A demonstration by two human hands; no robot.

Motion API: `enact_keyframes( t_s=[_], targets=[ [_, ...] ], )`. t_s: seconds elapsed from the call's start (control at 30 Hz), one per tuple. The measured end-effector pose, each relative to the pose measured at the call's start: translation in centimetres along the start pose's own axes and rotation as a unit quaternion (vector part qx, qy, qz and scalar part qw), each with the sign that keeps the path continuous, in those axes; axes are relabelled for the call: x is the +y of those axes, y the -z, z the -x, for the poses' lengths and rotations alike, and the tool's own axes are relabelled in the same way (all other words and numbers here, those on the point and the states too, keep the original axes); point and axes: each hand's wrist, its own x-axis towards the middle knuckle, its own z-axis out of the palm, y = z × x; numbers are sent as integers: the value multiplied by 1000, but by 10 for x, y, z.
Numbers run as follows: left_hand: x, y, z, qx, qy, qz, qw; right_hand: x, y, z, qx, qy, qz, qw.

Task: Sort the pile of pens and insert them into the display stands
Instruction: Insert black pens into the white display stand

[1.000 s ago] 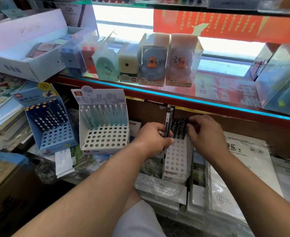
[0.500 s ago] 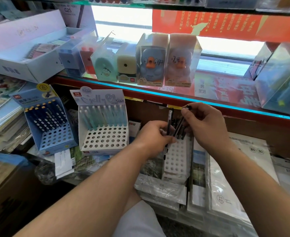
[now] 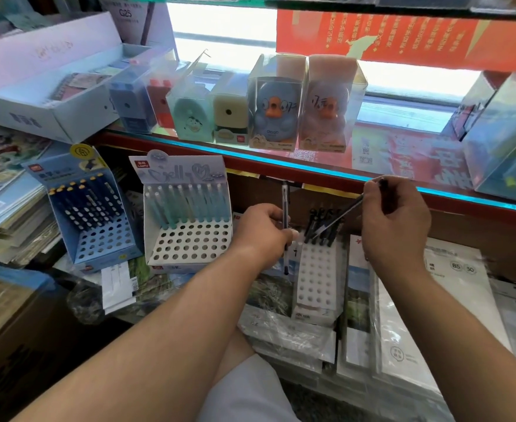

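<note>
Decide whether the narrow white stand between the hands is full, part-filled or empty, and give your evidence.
Part-filled. The narrow white stand holds black pens only at its back; the nearer holes are bare.

A blue boxed duck [image 3: 276, 108] and a pink one [image 3: 326, 108] stand mid-frame on the glass shelf [image 3: 311, 171], with a red banner [image 3: 402, 38] upper right and wrapped notebooks [image 3: 433, 303] lower right.

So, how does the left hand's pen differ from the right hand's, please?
The left pen is upright, gripped round its middle by the left hand; the right pen slants, pinched near its top by the right hand. The left pen's lower end hangs beside the narrow stand; the right pen's tip points into its back row. Both are dark.
</note>
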Motion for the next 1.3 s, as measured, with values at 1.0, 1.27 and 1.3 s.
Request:
enact_keyframes(
  t_s=[1.0,1.27,1.3],
  targets=[
    [-4,-1,4,-44,0,-20,999,19,-29,16,-171,118,189,960],
    [-2,-1,5,-50,3,-18,999,20,-27,19,-177,190,201,945],
    [-2,-1,6,-50,4,-18,999,23,-27,20,-182,202,214,938]
  ],
)
